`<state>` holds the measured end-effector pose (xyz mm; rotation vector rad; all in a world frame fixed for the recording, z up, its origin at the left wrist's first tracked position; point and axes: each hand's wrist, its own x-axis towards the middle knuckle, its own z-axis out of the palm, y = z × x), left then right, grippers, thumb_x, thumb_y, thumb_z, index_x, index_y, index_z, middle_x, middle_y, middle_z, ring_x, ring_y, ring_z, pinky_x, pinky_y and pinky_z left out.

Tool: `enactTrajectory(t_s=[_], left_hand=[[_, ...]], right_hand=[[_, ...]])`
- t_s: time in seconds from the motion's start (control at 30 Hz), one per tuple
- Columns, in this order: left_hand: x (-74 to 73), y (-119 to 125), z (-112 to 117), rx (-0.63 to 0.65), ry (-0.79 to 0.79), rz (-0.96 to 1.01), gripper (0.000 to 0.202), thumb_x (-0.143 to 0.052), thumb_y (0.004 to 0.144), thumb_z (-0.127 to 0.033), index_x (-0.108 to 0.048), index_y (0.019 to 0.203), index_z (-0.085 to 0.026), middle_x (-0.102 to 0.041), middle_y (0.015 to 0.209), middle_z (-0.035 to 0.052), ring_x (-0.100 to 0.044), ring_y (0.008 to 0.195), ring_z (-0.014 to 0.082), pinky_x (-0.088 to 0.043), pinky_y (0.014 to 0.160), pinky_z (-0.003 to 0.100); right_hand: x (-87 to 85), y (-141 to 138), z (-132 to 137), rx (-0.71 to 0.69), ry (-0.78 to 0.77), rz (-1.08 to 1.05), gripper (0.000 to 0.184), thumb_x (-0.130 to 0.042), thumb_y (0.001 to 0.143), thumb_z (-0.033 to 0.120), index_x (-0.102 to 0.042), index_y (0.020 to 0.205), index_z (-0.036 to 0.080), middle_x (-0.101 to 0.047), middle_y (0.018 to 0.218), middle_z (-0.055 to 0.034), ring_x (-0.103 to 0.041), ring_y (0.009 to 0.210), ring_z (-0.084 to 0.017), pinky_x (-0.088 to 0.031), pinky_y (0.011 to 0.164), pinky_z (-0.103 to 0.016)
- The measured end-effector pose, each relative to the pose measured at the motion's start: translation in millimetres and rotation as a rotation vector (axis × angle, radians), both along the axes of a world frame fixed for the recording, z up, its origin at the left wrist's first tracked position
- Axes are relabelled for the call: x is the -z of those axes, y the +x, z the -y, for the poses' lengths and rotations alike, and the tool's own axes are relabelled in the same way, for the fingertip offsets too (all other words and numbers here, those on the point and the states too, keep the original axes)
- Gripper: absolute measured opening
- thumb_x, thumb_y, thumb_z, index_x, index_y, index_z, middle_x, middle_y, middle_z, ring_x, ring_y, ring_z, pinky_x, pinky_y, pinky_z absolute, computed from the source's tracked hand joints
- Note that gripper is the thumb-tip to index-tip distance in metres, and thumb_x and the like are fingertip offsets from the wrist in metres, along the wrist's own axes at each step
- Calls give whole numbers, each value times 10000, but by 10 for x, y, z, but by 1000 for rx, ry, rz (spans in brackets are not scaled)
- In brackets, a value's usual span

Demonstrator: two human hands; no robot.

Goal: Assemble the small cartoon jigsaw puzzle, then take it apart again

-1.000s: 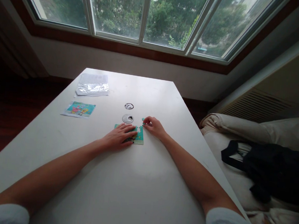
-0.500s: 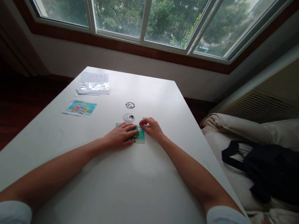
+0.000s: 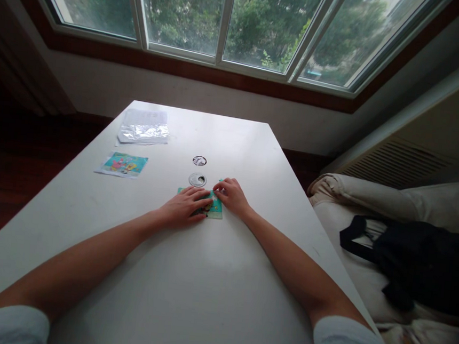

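Observation:
A small teal jigsaw puzzle with a cartoon picture lies flat on the white table. My left hand rests on it palm down with the fingers spread, covering its left and middle part. At the puzzle's upper right corner, my right hand has its thumb and fingertips pinched together. A bit of teal puzzle piece peeks out by those fingertips; most of it is hidden. Just beyond the puzzle are two round grey-and-black discs, one behind the other.
To the left on the table lies a cartoon picture sheet. Behind it are papers in a clear plastic sleeve. A pale sofa with a dark garment or bag stands right of the table. A window is ahead.
My right fingers have shifted slightly at the puzzle's upper right corner, still pinched. My left hand stays in place on the puzzle.

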<state>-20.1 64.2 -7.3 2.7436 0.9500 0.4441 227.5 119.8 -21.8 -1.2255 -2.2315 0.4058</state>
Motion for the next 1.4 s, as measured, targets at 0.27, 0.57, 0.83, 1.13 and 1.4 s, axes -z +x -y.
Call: enactTrajectory(t_s=[0.27, 0.57, 0.83, 1.13, 1.4], left_hand=[[-8, 0, 13, -11, 11, -27, 539, -521, 1001, -478, -488, 1504, -286, -433, 1595, 102, -374, 1471, 327, -283, 1234, 552], [-15, -5, 13, -9, 16, -25, 526, -510, 1005, -486, -504, 1489, -280, -451, 1580, 108, -392, 1462, 328, -293, 1229, 547], [-3, -9, 3, -4, 15, -29, 539, -526, 1001, -475, -495, 1498, -268, -439, 1589, 120, -389, 1465, 337, -291, 1228, 560], [-17, -17, 14, 1, 43, -21, 520, -504, 1010, -486, -505, 1484, -273, -463, 1569, 111, -410, 1447, 327, -318, 1213, 544], [-39, -10, 16, 0, 42, -25, 519, -498, 1012, -492, -513, 1479, -266, -473, 1559, 118, -411, 1444, 329, -321, 1208, 546]], right_hand=[[5, 2, -8, -7, 5, -22, 79, -678, 912, 212, -749, 918, 247, -624, 873, -45, -534, 929, -221, -442, 886, -358], [-18, 188, 40, 10, 9, -75, 102, -652, 922, 199, -743, 931, 243, -656, 906, -45, -552, 915, -211, -460, 851, -346], [-27, 142, 13, -26, 22, -15, 57, -690, 898, 218, -741, 911, 241, -634, 860, -35, -549, 890, -208, -455, 843, -344], [12, 196, -83, 171, 101, 129, 330, -601, 975, 316, -688, 1281, 226, -641, 1040, -99, -547, 1032, -264, -435, 971, -402], [7, 181, -77, 167, 101, 195, 293, -620, 967, 312, -717, 1237, 253, -611, 1081, -107, -532, 1042, -268, -422, 960, -404]])
